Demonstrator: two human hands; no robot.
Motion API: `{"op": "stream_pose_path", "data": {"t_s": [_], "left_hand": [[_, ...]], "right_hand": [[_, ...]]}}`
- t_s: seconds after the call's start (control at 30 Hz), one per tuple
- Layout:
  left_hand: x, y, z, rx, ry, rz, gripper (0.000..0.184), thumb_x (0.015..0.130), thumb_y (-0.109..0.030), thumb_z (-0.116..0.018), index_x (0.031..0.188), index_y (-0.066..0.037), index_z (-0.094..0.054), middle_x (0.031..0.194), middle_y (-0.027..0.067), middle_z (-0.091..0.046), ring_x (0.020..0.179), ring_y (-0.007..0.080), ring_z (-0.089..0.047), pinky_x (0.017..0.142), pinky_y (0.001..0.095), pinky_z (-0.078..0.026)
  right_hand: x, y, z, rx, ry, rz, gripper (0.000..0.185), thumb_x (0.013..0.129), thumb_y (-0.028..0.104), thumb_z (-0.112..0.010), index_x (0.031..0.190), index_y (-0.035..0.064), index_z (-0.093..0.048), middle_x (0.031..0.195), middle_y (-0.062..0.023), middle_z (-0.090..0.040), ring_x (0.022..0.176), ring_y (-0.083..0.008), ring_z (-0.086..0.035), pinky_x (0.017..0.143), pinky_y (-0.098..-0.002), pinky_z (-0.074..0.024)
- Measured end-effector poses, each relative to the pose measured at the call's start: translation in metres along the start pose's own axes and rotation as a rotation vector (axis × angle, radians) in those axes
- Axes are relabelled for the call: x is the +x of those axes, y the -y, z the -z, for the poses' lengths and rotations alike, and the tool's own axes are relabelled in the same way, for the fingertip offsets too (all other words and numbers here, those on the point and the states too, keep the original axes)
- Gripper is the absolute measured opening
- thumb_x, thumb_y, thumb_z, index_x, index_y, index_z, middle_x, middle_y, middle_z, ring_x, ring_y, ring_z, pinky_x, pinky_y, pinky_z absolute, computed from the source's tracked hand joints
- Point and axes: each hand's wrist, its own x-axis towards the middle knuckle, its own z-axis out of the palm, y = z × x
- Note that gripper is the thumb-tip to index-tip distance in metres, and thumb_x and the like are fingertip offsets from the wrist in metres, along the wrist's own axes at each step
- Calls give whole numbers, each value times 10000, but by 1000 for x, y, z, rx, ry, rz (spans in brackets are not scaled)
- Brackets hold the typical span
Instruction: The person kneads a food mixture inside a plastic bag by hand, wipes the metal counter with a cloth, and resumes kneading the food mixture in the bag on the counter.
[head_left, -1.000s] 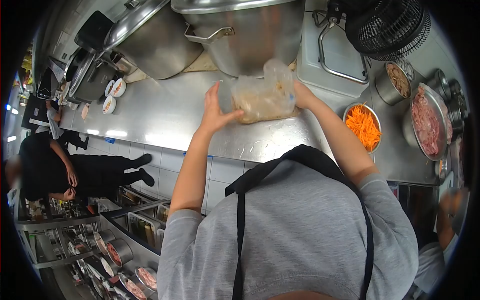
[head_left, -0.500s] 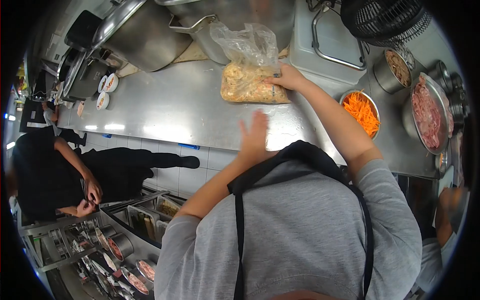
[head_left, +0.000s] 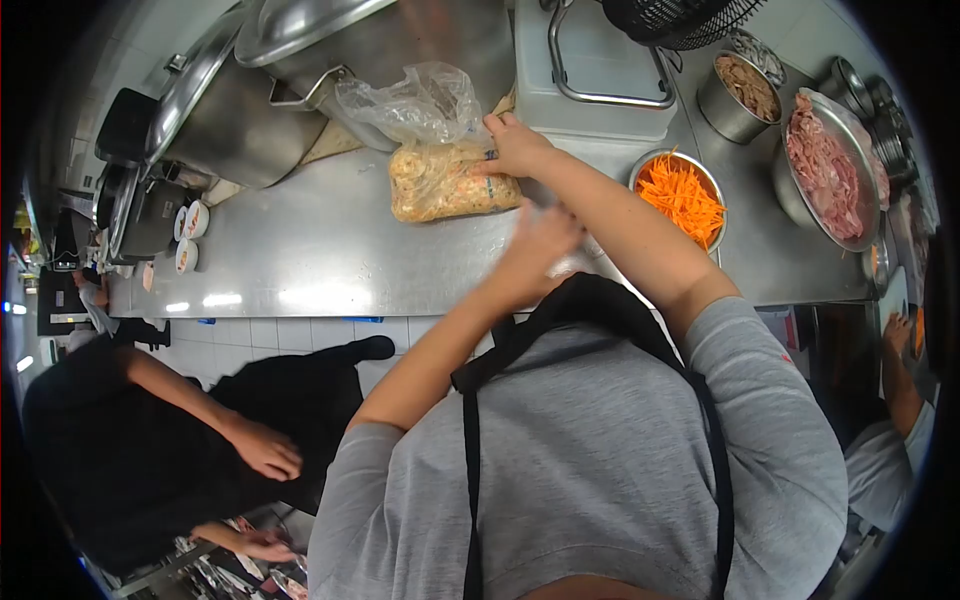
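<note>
A clear plastic bag (head_left: pixel 455 185) filled with chopped, yellowish food lies on the steel counter, its loose top spread toward the big pots. My right hand (head_left: pixel 518 148) grips the right end of this bag, thumb and fingers on the plastic. Nearer to my body, my left hand (head_left: pixel 545 243) hovers by the counter's front edge, below the bag and apart from it. Motion blurs that hand, but its fingers look apart and nothing shows in them.
Large steel pots (head_left: pixel 400 60) and a lidded plastic container (head_left: pixel 600 95) line the back. At right stand a bowl of shredded carrot (head_left: pixel 682 203), a pot of cooked meat (head_left: pixel 742 95) and a bowl of raw meat (head_left: pixel 828 175). A co-worker in black (head_left: pixel 150 430) stands at left.
My view has shifted, so the counter and bag appear further left. My left hand has moved right, toward my right forearm. My right hand stays on the bag. The co-worker's hands have separated.
</note>
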Motion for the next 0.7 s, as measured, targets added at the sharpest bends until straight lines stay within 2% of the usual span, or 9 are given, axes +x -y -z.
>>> {"op": "stream_pose_path", "data": {"t_s": [0.07, 0.17, 0.23, 0.3, 0.33, 0.4, 0.5, 0.57, 0.7], "left_hand": [[-19, 32, 54, -23, -308, 42, 439, 681, -102, -698, 1098, -54, -568, 1171, 153, -546, 1142, 317, -476, 975, 448, -329], [-56, 83, 103, 116, -706, 331, 243, 770, -99, -646, 988, -27, -566, 1041, 150, -570, 983, 320, -517, 890, 395, -385], [-77, 108, 113, 179, -764, 515, 289, 775, -100, -643, 1033, -19, -542, 1058, 151, -537, 1023, 319, -484, 915, 397, -364], [-94, 130, 107, 208, -734, 547, 313, 777, -99, -644, 1055, -16, -527, 1081, 153, -521, 1048, 318, -466, 926, 396, -353], [-102, 139, 104, 249, -707, 590, 337, 779, -98, -644, 1077, -13, -512, 1105, 154, -505, 1073, 316, -448, 936, 395, -342], [-110, 154, 98, 239, -697, 596, 351, 777, -93, -646, 1087, -10, -503, 1113, 157, -500, 1080, 316, -441, 940, 394, -337], [-114, 170, 99, 226, -687, 618, 376, 769, -78, -653, 1100, -3, -491, 1117, 158, -498, 1077, 312, -439, 941, 393, -339], [-107, 181, 104, 188, -712, 627, 381, 778, -77, -649, 1113, -1, -485, 1119, 159, -493, 1067, 305, -440, 938, 386, -347], [-90, 184, 107, 145, -703, 596, 372, 810, -81, -629, 1140, 0, -477, 1154, 156, -457, 1069, 288, -430, 937, 376, -352]], "right_hand": [[-8, -10, -1, 103, -304, 204, 703, 719, 410, -720, 1234, 17, -445, 1154, -200, -490, 1108, -331, -496, 919, -399, -422], [-57, -14, -5, 336, -601, 264, 530, 802, 306, -660, 1230, 57, -470, 1158, -194, -493, 1106, -311, -491, 943, -398, -402], [-99, -3, -31, 637, -100, 271, 443, 850, 259, -600, 1238, 82, -482, 1200, -167, -493, 1146, -302, -470, 979, -383, -376], [-112, -2, -69, 490, 287, 529, 513, 863, 342, -571, 1297, 106, -435, 1341, -135, -411, 1258, -285, -379, 1034, -410, -318], [-116, -10, -96, 500, 271, 510, 513, 863, 342, -571, 1297, 106, -435, 1341, -135, -411, 1258, -285, -379, 1034, -410, -318], [-115, -27, -137, -218, 7, 941, 615, 871, 444, -517, 1376, 145, -336, 1454, -93, -272, 1356, -256, -228, 1083, -458, -225], [-139, -43, -104, -442, -119, 442, 698, 860, 519, -480, 1419, 172, -247, 1492, -79, -182, 1388, -239, -126, 1098, -495, -156], [-162, -52, -74, -262, -142, 244, 672, 876, 481, -462, 1413, 138, -251, 1490, -73, -189, 1386, -250, -131, 1107, -471, -138], [-182, -56, -71, -227, -163, 80, 707, 864, 536, -447, 1423, 158, -233, 1494, -76, -175, 1390, -247, -111, 1113, -464, -117]]}}
